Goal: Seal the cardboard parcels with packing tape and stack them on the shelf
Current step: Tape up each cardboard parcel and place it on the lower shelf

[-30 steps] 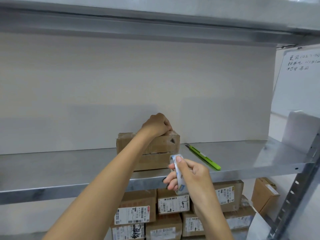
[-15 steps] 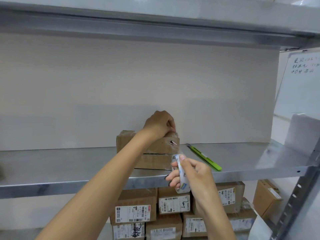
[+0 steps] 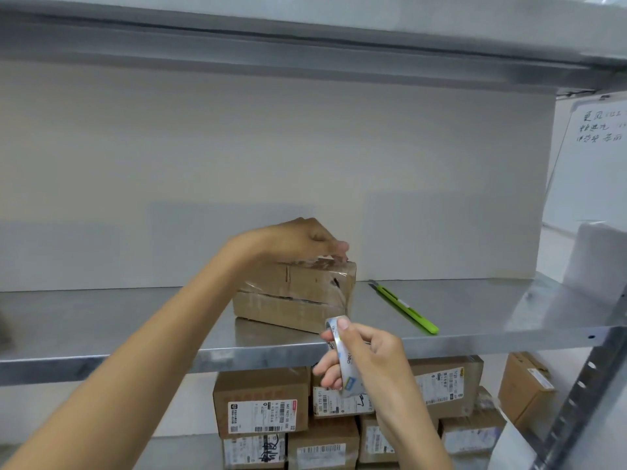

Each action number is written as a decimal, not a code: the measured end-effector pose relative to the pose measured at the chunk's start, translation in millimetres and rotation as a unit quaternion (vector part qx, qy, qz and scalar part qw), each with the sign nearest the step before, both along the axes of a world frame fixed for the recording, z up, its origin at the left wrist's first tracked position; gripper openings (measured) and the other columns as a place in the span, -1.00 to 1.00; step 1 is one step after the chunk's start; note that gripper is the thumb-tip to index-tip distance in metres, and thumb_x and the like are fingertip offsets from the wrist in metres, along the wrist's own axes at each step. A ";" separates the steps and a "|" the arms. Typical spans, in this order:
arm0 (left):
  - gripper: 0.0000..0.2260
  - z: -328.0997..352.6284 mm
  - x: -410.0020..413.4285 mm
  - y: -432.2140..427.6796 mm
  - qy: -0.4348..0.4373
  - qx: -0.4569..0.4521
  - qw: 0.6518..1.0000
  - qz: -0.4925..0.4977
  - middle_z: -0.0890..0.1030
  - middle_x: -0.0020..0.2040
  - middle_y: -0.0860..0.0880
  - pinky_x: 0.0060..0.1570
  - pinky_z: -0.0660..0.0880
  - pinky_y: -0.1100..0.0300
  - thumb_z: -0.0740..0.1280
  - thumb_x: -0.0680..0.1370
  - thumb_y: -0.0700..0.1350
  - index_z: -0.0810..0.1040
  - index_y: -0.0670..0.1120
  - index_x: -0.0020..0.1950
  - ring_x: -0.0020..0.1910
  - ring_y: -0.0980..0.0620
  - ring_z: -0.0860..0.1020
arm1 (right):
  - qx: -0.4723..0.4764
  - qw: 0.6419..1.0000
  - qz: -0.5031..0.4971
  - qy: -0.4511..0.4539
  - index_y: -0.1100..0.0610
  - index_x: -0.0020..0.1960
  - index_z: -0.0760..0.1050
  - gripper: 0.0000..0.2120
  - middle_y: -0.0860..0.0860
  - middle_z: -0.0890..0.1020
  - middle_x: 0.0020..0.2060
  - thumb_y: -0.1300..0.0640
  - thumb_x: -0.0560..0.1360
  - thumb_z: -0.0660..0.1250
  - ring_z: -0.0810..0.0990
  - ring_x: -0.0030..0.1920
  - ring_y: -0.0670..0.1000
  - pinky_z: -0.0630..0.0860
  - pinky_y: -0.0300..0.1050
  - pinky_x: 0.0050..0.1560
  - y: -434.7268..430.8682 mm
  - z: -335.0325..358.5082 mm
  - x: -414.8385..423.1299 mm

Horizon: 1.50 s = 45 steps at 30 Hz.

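Note:
A small brown cardboard parcel wrapped in clear tape sits on the metal shelf, turned a little askew. My left hand rests on its top right edge, fingers curled and pinching at the tape there. My right hand grips a roll of clear packing tape just in front of the shelf's front edge, thumb on top of the roll. A clear strip of tape runs from the roll up the parcel's right end.
A green utility knife lies on the shelf right of the parcel. Several labelled cardboard boxes are stacked below the shelf. Another shelf hangs overhead. A metal upright stands at right, with a whiteboard behind it.
The parcel has turned on the shelf, its right end swinging toward me. My left hand shifted to its top right edge. My right hand with the roll stayed near the shelf's front edge.

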<state>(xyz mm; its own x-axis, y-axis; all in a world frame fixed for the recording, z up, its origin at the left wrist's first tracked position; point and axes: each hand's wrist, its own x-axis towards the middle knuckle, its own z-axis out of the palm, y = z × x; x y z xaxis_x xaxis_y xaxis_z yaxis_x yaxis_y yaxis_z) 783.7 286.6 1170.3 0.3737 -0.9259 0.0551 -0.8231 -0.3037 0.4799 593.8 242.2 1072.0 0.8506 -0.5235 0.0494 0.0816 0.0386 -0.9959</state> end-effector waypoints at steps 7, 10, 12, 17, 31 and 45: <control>-0.59 -13.5 -6.1 12.9 -0.006 0.043 0.999 -0.001 0.50 0.35 0.16 0.42 0.28 0.13 0.10 0.62 0.22 0.50 0.09 0.35 0.35 0.14 0.42 | 0.011 1.000 -0.001 -0.001 0.30 -0.04 0.58 -0.67 0.26 0.65 -0.39 0.04 0.58 0.22 0.55 -0.52 0.00 0.50 -0.23 -0.46 -1.9 -0.3 -2.3; -0.47 -23.4 -7.1 5.2 -0.015 0.034 0.997 0.070 0.61 0.03 0.03 0.20 0.43 0.10 0.04 0.50 0.44 0.58 0.07 0.01 0.06 0.05 0.52 | 0.009 1.000 0.001 0.005 0.30 -0.04 0.57 -0.68 0.26 0.65 -0.37 0.05 0.59 0.22 0.55 -0.52 -0.01 0.51 -0.22 -0.44 -1.4 -1.0 -2.2; -0.46 -27.4 -9.2 -0.6 -0.032 0.041 0.992 0.118 0.50 -0.22 0.05 -0.09 0.43 0.14 0.05 0.46 0.48 0.51 0.06 -0.14 -0.17 0.05 0.48 | 0.009 1.000 0.003 0.007 0.29 -0.03 0.57 -0.69 0.25 0.66 -0.36 0.04 0.58 0.22 0.56 -0.51 0.00 0.52 -0.20 -0.41 -0.9 -2.1 -2.0; -0.41 -30.1 -9.3 -7.8 -0.042 0.044 0.980 0.188 0.60 0.00 0.04 0.11 0.50 0.05 0.13 0.42 0.48 0.58 0.02 0.02 0.01 0.00 0.54 | 0.012 1.000 -0.006 -0.002 0.29 -0.06 0.57 -0.69 0.24 0.65 -0.40 0.04 0.58 0.22 0.55 -0.51 0.01 0.52 -0.18 -0.40 0.8 -2.8 -1.0; -0.84 -45.6 -9.2 -15.6 -0.052 -0.174 0.983 0.034 0.69 0.03 0.15 0.13 0.54 0.04 0.33 0.57 0.01 0.70 0.06 0.03 0.03 0.18 0.61 | 0.007 0.999 -0.032 -0.002 0.29 -0.10 0.58 -0.66 0.21 0.64 -0.42 0.01 0.57 0.23 0.53 -0.52 0.01 0.51 -0.18 -0.43 -1.6 0.0 -1.6; -0.65 -15.5 -5.1 8.0 -0.018 -0.014 0.999 -0.025 0.49 0.37 0.10 0.38 0.29 0.24 0.22 0.63 0.03 0.44 0.05 0.43 0.35 0.14 0.42 | -0.067 0.996 -0.059 -0.014 0.19 -0.11 0.60 -0.66 0.07 0.70 -0.31 -0.01 0.58 0.18 0.65 -0.23 -0.06 0.54 -0.16 -0.02 -1.8 2.9 -13.0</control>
